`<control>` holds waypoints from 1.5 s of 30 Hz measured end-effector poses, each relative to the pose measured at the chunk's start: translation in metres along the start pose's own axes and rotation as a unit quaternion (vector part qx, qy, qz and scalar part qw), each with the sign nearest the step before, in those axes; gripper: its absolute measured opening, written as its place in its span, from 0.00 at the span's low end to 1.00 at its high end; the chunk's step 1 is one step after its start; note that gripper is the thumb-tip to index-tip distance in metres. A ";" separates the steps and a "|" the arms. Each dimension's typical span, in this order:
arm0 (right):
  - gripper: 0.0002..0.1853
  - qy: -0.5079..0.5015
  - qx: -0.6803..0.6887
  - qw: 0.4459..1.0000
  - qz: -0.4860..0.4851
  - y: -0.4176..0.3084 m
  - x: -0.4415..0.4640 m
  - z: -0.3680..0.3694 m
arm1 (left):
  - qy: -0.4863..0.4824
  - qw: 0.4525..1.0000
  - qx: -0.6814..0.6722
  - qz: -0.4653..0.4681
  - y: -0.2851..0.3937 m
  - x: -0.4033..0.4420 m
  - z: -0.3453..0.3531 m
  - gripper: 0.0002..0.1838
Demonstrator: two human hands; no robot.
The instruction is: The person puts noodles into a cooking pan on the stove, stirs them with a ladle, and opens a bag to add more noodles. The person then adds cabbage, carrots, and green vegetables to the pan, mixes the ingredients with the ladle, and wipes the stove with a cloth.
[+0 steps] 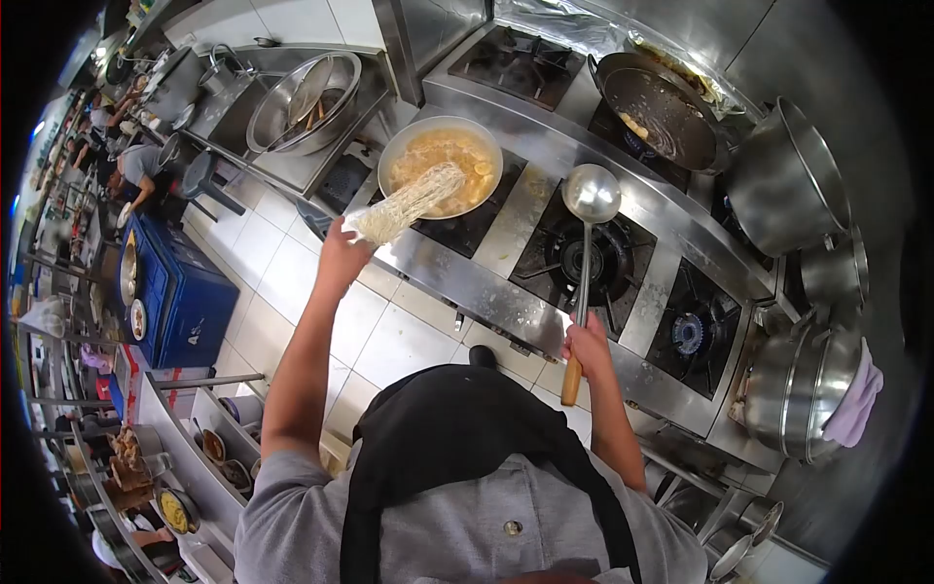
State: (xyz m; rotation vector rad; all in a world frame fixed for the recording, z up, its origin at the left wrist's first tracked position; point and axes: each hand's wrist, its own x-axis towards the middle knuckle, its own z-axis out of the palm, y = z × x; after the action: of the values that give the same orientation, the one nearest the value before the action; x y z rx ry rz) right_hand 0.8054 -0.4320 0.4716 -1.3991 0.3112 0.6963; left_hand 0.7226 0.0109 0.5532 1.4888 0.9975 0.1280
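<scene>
My left hand (344,253) is closed on one end of a bundle of pale, thin noodles (413,202). A bit of white wrapping seems to show by the fingers. The far end of the bundle reaches over a round pan (387,159) on the stove, and I cannot tell whether it touches the liquid. Orange-brown broth (443,146) with lighter pieces fills that pan. In my right hand (588,346) is a long metal ladle (591,195), gripped near its wooden handle. The ladle's bowl is above the stove, right of the pan.
A dark wok (666,107) with some food sits on a back burner. Large steel pots (788,180) stand at the right, near a lit front burner (688,333). A steel basin (304,107) is left of the stove. Blue container (185,292) and shelves stand left; other people are farther back.
</scene>
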 end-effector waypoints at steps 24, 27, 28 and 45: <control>0.11 0.049 -0.706 0.698 -0.112 -0.013 -0.036 0.208 | -0.140 0.493 0.545 0.664 0.011 0.107 -0.018 0.07; 0.10 0.045 -0.707 0.699 -0.096 -0.007 -0.036 0.212 | -0.137 0.499 0.548 0.658 0.016 0.103 -0.018 0.06; 0.10 0.048 -0.706 0.700 -0.098 -0.005 -0.034 0.211 | -0.150 0.494 0.578 0.632 0.018 0.102 -0.017 0.09; 0.17 0.174 -0.594 0.761 -0.192 -0.083 -0.046 0.166 | -0.042 0.801 0.399 0.444 0.146 0.170 0.055 0.10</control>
State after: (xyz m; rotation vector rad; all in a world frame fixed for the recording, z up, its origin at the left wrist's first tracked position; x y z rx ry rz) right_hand 0.7879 -0.2849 0.5930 -2.7327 -0.2188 0.2169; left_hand 0.9335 0.0988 0.5869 2.6433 0.1554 0.3325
